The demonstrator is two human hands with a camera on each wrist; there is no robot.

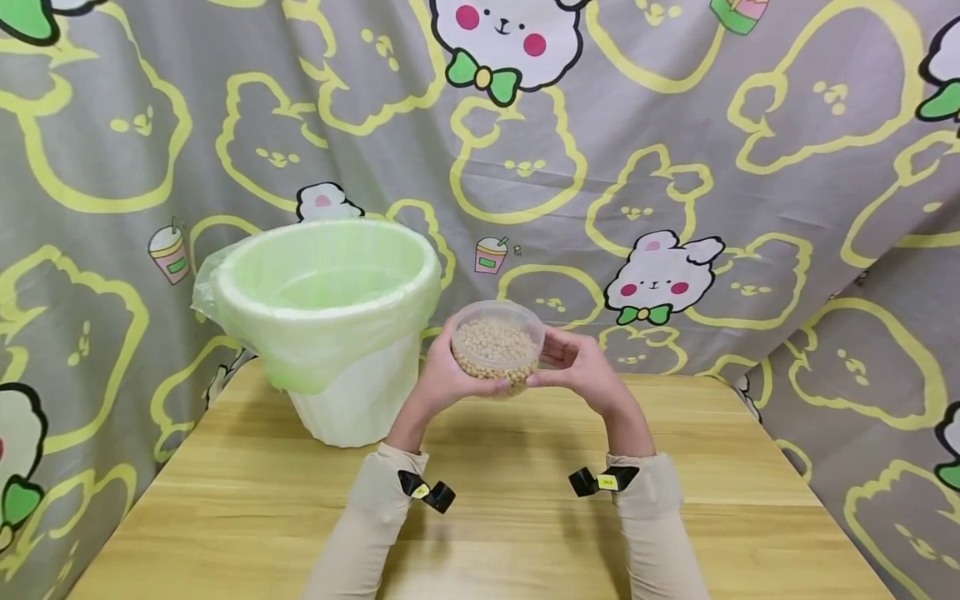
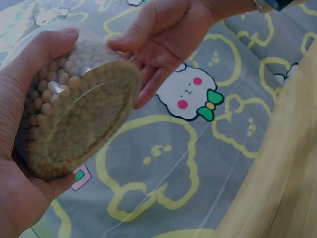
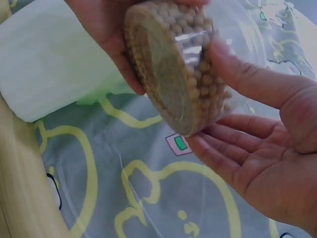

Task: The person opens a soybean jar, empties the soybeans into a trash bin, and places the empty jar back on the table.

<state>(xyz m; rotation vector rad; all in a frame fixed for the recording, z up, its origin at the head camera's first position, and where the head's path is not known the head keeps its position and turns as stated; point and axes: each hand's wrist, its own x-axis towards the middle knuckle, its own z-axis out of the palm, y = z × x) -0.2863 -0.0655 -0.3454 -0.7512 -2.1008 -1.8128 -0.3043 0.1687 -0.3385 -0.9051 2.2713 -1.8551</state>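
A clear round plastic tub of pale, round dried beans is held up over the table in both hands. The left hand grips its left side, thumb across the front, and the left wrist view shows the tub's see-through base full of beans. On the other side the right hand holds the tub between its thumb and fingers. In the right wrist view, the right thumb lies against the tub's wall, with the fingers along its far side.
A white bin with a pale green liner bag folded over its rim stands to the left on the wooden table. A grey cartoon-print curtain hangs behind the table and along its sides.
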